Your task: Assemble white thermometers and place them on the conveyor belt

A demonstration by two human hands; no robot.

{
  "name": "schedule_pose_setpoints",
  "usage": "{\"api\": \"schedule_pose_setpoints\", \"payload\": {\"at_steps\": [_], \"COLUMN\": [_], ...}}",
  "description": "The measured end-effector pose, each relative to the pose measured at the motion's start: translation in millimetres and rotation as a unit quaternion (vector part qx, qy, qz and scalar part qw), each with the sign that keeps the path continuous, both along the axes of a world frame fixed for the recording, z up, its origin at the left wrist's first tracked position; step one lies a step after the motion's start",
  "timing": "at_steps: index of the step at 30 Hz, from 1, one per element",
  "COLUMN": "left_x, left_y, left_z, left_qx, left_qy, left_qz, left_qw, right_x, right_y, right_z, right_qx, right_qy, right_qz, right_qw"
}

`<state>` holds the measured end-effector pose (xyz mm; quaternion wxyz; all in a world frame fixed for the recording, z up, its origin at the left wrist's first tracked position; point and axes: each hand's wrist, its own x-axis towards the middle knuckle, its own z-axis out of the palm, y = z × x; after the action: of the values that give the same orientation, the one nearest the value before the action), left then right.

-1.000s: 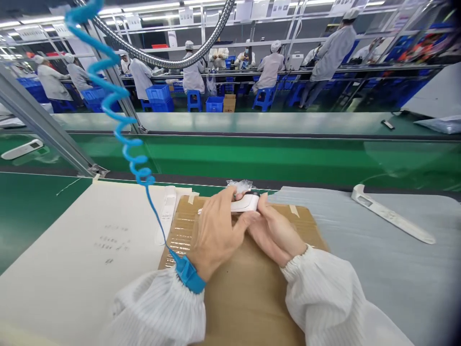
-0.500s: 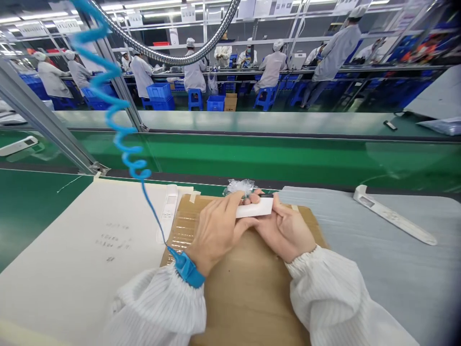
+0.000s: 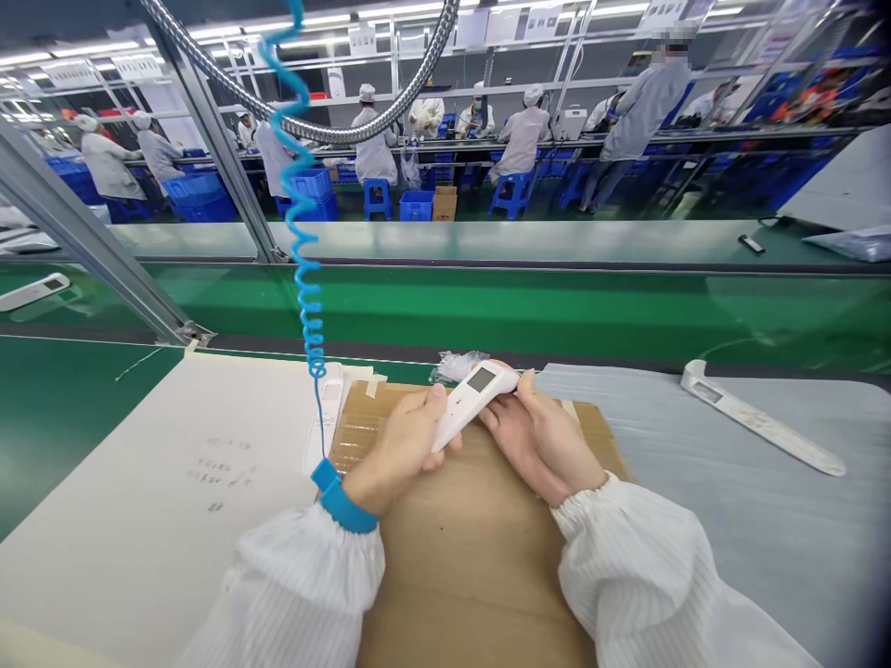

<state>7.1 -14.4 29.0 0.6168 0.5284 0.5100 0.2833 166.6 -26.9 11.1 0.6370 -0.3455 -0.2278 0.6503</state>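
Note:
Both my hands hold a white handheld device (image 3: 468, 403) with a small grey display, above a brown cardboard sheet (image 3: 473, 557). My left hand (image 3: 398, 447) wraps round its lower handle end. My right hand (image 3: 539, 434) grips its upper end from the right, fingers closed. A blue wrist strap (image 3: 341, 496) sits on my left wrist, its blue coiled cord (image 3: 301, 204) rising upward. A crumpled clear plastic bag (image 3: 456, 365) lies just behind the device.
A white housing part (image 3: 758, 426) lies on the grey foam sheet (image 3: 766, 520) at right. Another white part (image 3: 324, 413) lies by the cardboard's left edge, on white paper (image 3: 160, 482). The green conveyor belt (image 3: 529, 306) runs behind, with a metal frame post (image 3: 83, 237) at left. Several workers sit beyond.
The device has been turned so its display faces up and its length slants toward my left hand. My left hand slid down onto the handle end. The coiled cord swung right.

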Motion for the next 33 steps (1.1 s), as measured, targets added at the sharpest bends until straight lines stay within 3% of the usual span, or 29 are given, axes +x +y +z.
{"api": "schedule_pose_setpoints", "payload": {"at_steps": [2, 5, 9, 11, 14, 17, 21, 25, 29, 33], "left_x": [-5, -20, -46, -61, -83, -104, -125, -138, -131, -91], "left_y": [4, 12, 47, 77, 123, 144, 125, 92, 73, 57], "left_z": [6.6, 14.3, 13.5, 12.4, 16.5, 25.7, 30.6, 20.8, 10.3, 2.6], "left_qx": [-0.037, 0.014, 0.120, 0.134, 0.159, 0.182, 0.188, 0.201, 0.268, 0.330], "left_qy": [-0.076, -0.097, 0.058, 0.162, 0.221, 0.282, 0.332, 0.362, 0.402, 0.412], "left_qz": [-0.001, 0.074, 0.176, 0.193, 0.211, 0.208, 0.148, 0.093, 0.151, 0.206], "left_qw": [0.996, 0.992, 0.975, 0.958, 0.939, 0.919, 0.912, 0.906, 0.862, 0.824], "right_x": [1, 4, 7, 8, 10, 11, 11, 12, 13, 13], "right_y": [1, 1, 2, 3, 4, 6, 6, 6, 7, 7], "right_z": [-5.7, -10.5, -11.4, -11.5, -13.0, -14.9, -15.7, -16.7, -18.1, -18.0], "right_qx": [0.007, -0.035, -0.056, -0.052, -0.052, -0.058, -0.049, -0.034, -0.043, -0.057], "right_qy": [-0.029, -0.060, -0.065, -0.065, -0.063, -0.059, -0.048, -0.046, -0.044, -0.048], "right_qz": [0.008, 0.002, -0.003, 0.001, 0.004, 0.002, 0.006, 0.016, 0.011, -0.001], "right_qw": [1.000, 0.998, 0.996, 0.997, 0.997, 0.997, 0.998, 0.998, 0.998, 0.997]}}
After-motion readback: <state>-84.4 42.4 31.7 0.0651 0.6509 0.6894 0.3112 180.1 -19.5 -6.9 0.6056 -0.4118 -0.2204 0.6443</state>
